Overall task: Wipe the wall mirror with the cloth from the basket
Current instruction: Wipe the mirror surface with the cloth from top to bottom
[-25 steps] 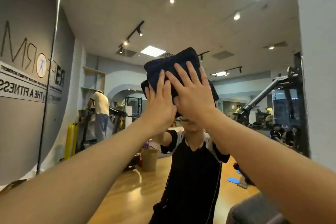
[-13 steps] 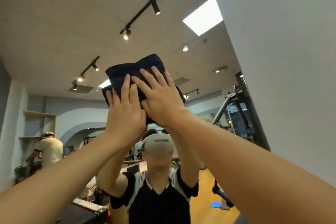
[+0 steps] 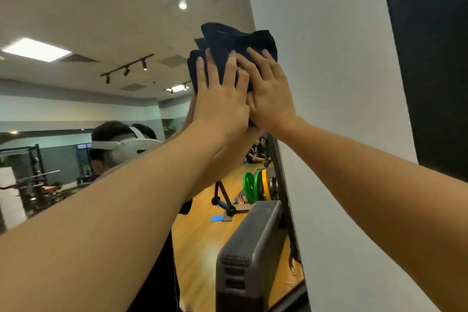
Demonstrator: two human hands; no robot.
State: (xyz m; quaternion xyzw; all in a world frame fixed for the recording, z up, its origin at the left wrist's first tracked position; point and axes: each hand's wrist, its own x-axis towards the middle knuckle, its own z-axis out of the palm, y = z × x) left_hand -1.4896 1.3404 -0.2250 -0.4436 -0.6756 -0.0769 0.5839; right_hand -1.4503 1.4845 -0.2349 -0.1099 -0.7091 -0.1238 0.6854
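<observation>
While both hands, left hand (image 3: 219,99) & right hand (image 3: 269,95), press the cloth (image 3: 235,43) flat-fingered on the mirror (image 3: 101,20) near its right edge, wiping's underway; remaining area can't tell.

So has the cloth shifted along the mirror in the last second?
Yes. The cloth, pressed flat by both hands, has slid right: it now sits against the mirror's right edge by the white wall, no longer mid-glass.

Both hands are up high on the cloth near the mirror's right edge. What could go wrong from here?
1. The dark cloth is bunched and sits at the mirror edge beside the white wall; a further stroke right may run off the glass.
2. The left hand and right hand press with flat fingers, not gripping, so the cloth might slip.
</observation>
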